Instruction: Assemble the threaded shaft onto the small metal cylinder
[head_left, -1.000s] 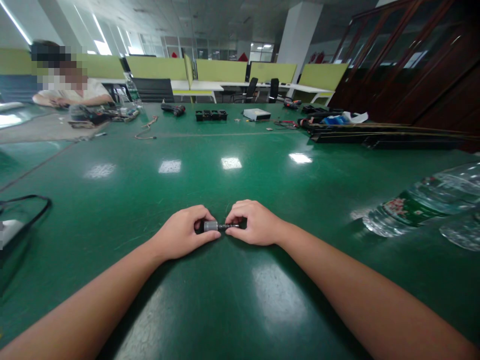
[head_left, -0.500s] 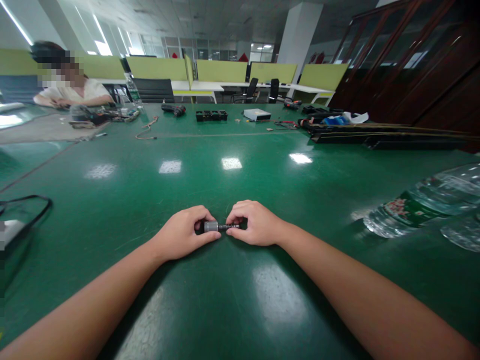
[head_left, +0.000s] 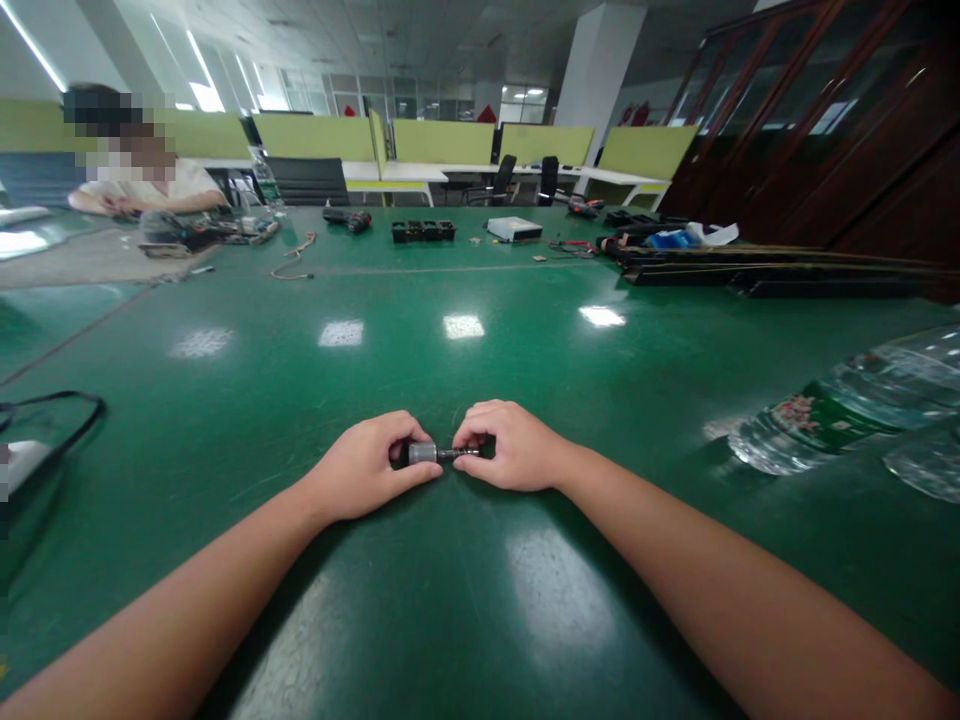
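A small grey metal cylinder point(head_left: 424, 453) with a thin dark shaft lies horizontally between my two hands, low over the green table point(head_left: 465, 375). My left hand point(head_left: 375, 465) pinches the cylinder between thumb and fingers. From the other side, my right hand point(head_left: 506, 447) closes its thumb and fingers round the ridged, spring-like end of the shaft point(head_left: 463, 452). Fingertips of the two hands are a little apart, and the far end of the shaft is hidden in my right hand.
Clear water bottles point(head_left: 825, 415) lie on the right. At the left edge are a black cable point(head_left: 82, 395) and a white object point(head_left: 26, 465). A black block point(head_left: 424, 232), a white box point(head_left: 514, 230) and dark bars point(head_left: 675, 268) stand farther back. A person point(head_left: 150, 175) sits back left.
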